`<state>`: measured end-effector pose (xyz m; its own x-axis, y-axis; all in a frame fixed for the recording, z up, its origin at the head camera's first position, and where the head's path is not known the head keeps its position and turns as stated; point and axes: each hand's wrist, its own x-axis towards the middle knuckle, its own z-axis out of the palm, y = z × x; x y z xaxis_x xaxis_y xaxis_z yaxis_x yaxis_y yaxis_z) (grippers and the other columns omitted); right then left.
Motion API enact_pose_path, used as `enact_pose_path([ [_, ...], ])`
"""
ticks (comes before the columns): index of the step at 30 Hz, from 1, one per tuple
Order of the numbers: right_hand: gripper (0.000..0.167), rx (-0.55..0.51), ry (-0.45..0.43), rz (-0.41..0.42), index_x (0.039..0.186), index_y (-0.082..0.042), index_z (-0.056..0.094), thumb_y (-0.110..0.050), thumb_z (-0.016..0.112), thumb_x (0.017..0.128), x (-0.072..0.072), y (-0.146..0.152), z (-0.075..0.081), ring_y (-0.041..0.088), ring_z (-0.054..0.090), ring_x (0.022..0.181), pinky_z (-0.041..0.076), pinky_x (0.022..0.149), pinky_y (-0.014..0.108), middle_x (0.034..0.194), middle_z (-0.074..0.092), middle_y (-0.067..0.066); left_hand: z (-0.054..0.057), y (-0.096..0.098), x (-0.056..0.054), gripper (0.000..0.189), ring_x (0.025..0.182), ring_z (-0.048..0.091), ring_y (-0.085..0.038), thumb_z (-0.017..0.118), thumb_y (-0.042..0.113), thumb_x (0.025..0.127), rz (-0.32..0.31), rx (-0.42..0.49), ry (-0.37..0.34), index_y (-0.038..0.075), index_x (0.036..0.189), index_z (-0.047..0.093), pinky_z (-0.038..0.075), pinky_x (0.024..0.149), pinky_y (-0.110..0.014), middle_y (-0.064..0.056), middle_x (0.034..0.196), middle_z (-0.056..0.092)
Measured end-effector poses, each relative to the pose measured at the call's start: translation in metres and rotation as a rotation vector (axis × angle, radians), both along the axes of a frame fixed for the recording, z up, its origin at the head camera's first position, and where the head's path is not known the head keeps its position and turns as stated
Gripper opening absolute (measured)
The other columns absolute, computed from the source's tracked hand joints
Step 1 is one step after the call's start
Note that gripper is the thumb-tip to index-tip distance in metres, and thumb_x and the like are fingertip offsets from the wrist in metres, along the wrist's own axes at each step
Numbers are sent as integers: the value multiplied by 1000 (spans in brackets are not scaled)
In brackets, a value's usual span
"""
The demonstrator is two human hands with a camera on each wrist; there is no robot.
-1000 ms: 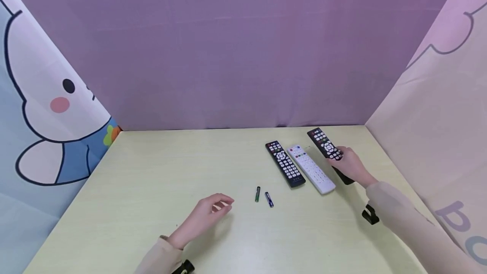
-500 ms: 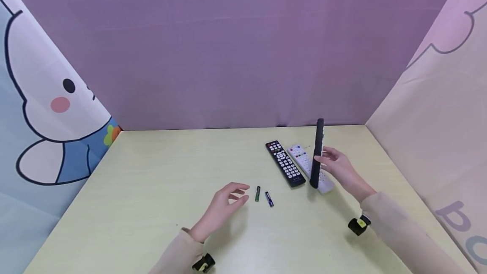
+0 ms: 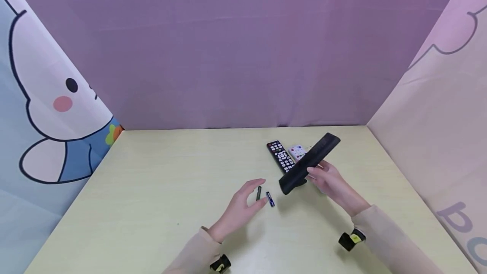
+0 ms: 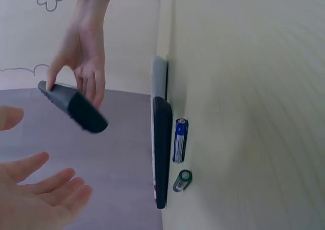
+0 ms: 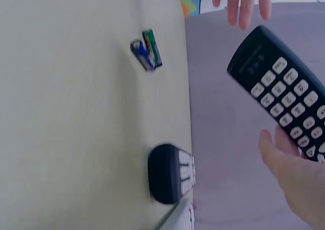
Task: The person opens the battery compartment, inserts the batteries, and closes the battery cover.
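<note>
My right hand [image 3: 335,183] pinches a black remote control [image 3: 310,163] by its edges, above the table and tilted, its plain back showing in the head view. In the right wrist view the white buttons of that remote control [image 5: 289,95] show. My left hand [image 3: 239,208] reaches toward it, fingers spread and thumb apart, holding nothing. Past the left fingers lie a green battery [image 3: 258,193] and a blue battery [image 3: 270,199] on the table. Behind the held remote lie a second black remote [image 3: 280,155] and a white remote [image 3: 296,152], both partly hidden.
The pale table [image 3: 152,181] meets a purple cloth backdrop [image 3: 243,54] at its far edge. Printed panels stand on both sides, a cartoon panel [image 3: 68,138] at left and a pale panel [image 3: 437,138] at right. A black strap device [image 3: 351,239] sits at the right wrist.
My right hand has lifted the black remote from beside the white one, turned its back upward and brought it left. The left hand has moved right and forward, its fingers spreading.
</note>
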<state>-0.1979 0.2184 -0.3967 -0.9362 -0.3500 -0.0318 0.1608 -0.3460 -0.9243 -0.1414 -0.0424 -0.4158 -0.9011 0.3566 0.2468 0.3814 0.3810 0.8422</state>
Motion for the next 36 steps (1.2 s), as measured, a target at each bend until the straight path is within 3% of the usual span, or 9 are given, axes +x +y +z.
enact_pose_path([
  [6, 34, -100, 51, 107, 114, -1, 29, 8, 44, 85, 9, -8, -4, 13, 56, 102, 43, 88, 23, 107, 60, 3, 0, 8, 3, 53, 123, 36, -27, 55, 31, 87, -29, -6, 26, 6, 131, 40, 31, 99, -45, -12, 135, 37],
  [12, 36, -203, 76, 179, 114, -5, 38, 14, 41, 84, 16, -16, -6, 15, 55, 105, 42, 90, 25, 111, 58, 6, 2, 15, 6, 56, 121, 39, -26, 58, 34, 84, -10, -23, 71, 8, 130, 42, 35, 97, -43, -10, 134, 39],
  [19, 40, -316, 128, 288, 121, -7, 39, 13, 37, 87, 17, -23, -7, 17, 48, 114, 36, 97, 26, 121, 54, 11, 3, 21, 8, 46, 105, 53, -21, 70, 19, 75, 80, 33, 246, 4, 117, 56, 44, 89, -33, -7, 115, 54],
  [26, 32, -521, 125, 370, 124, -6, 42, 0, 37, 93, 16, -27, -1, 25, 45, 117, 32, 100, 30, 126, 49, 13, 4, 24, 14, 46, 98, 55, -20, 76, 13, 67, 123, 78, 351, 3, 110, 60, 48, 75, -28, -7, 108, 57],
  [32, 32, -634, 94, 338, 127, -9, 33, -19, 27, 97, 15, -33, 8, 27, 42, 119, 31, 101, 36, 128, 45, 13, 4, 26, 18, 48, 99, 54, -21, 78, 12, 64, 144, 79, 464, 1, 108, 60, 47, 82, -29, -8, 107, 56],
  [36, 38, -722, -8, 251, 124, -11, 37, -35, 28, 95, 15, -36, 16, 26, 45, 115, 31, 100, 40, 123, 48, 11, 3, 28, 19, 50, 99, 53, -20, 79, 12, 62, 160, 73, 499, 2, 107, 60, 46, 83, -28, -8, 107, 55],
])
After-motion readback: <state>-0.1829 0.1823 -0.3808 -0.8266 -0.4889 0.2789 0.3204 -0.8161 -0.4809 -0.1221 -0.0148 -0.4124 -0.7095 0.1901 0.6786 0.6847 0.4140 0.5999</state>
